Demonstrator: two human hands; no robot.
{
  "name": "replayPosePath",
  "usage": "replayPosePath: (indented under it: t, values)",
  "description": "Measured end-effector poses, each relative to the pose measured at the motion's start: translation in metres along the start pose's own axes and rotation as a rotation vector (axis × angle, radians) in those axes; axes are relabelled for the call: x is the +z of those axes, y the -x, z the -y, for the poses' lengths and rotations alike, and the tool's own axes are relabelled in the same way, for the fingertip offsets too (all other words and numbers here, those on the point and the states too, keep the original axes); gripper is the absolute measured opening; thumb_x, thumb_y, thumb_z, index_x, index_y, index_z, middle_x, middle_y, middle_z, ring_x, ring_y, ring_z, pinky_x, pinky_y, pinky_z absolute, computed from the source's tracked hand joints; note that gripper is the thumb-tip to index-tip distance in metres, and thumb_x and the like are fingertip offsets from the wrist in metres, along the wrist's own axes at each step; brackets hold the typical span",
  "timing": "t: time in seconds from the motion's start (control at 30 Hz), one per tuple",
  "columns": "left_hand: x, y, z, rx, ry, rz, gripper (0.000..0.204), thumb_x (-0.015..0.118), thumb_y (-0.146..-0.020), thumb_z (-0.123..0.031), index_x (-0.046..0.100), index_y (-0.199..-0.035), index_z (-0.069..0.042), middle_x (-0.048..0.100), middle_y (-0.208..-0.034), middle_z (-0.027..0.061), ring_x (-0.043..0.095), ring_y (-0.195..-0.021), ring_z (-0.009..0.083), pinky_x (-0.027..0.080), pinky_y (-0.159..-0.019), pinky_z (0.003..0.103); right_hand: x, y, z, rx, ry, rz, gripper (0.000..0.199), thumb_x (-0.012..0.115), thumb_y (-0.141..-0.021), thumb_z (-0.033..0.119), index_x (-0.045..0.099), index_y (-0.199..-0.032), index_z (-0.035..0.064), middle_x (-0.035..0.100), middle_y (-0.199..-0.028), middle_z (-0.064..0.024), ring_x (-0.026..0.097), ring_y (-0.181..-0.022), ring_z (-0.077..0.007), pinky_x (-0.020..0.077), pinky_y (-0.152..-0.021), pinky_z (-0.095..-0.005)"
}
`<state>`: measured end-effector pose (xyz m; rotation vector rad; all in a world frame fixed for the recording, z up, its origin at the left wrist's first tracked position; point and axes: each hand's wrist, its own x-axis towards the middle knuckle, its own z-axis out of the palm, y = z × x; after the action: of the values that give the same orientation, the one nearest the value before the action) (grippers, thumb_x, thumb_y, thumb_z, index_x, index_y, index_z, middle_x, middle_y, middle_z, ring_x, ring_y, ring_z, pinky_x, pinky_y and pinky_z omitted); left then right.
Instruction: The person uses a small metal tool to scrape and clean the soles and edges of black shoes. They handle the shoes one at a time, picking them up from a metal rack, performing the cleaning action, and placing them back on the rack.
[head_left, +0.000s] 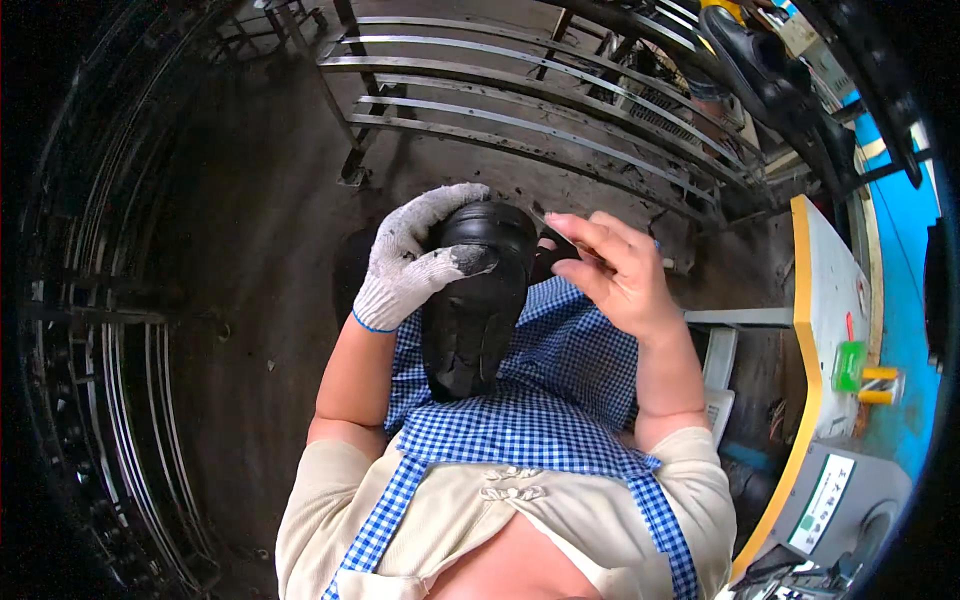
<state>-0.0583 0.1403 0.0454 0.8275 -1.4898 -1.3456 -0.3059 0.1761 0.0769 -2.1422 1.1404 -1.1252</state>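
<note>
A black shoe (478, 300) rests upright against my lap, its rounded toe at the top and its opening toward me. My left hand (420, 250), in a white knit glove with dark smudged fingertips, is closed round the toe end. Bare and to the right of the toe, my right hand (615, 265) is pinched, thumb toward the forefinger. A small thin dark piece (540, 213) shows at its fingertips, close to the toe's edge; its kind is too small to make out. A blue checked apron (520, 430) covers my lap under the shoe.
Metal rail racks (540, 100) stand ahead, and another rack (125, 430) runs along the left. Black footwear (770, 80) sits at the upper right. On the right is a yellow-edged table (803, 330) with a green container (849, 366) and a grey machine (850, 500).
</note>
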Motion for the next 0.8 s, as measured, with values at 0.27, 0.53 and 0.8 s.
replayPosePath:
  t: [0.27, 0.53, 0.8]
  values:
    - [0.011, -0.008, -0.002, -0.027, -0.097, 0.259, 0.071, 0.084, -0.064, -0.038, 0.062, -0.118, 0.003, 0.065, -0.112, 0.0127, 0.062, -0.104, 0.0209, 0.048, -0.094, 0.035, -0.026, -0.031, 0.013, -0.436, 0.314, 0.269, 0.030, 0.076, -0.065, 0.002, 0.071, -0.094, 0.0073, 0.064, -0.082, -0.0043, 0.066, -0.064, -0.0178, 0.0515, -0.051, -0.0278]
    - [0.028, -0.008, 0.009, 0.118, -0.297, 0.411, 0.059, 0.080, -0.067, -0.028, 0.063, -0.115, 0.002, 0.068, -0.101, 0.0163, 0.067, -0.093, 0.0287, 0.052, -0.083, 0.035, -0.028, -0.027, 0.034, -0.478, 0.670, 0.636, 0.011, 0.063, -0.070, 0.010, 0.057, -0.076, 0.0035, 0.059, -0.089, -0.0085, 0.062, -0.064, -0.0174, 0.0521, -0.051, -0.0289]
    - [0.029, -0.008, 0.025, 0.021, -0.168, 0.389, 0.057, 0.080, -0.068, -0.025, 0.064, -0.114, 0.003, 0.068, -0.100, 0.0150, 0.067, -0.092, 0.0234, 0.052, -0.082, 0.033, -0.019, -0.029, 0.002, -0.333, 0.407, 0.617, 0.018, 0.067, -0.065, 0.011, 0.057, -0.077, 0.0020, 0.056, -0.079, -0.0118, 0.064, -0.064, -0.0291, 0.0537, -0.056, -0.0394]
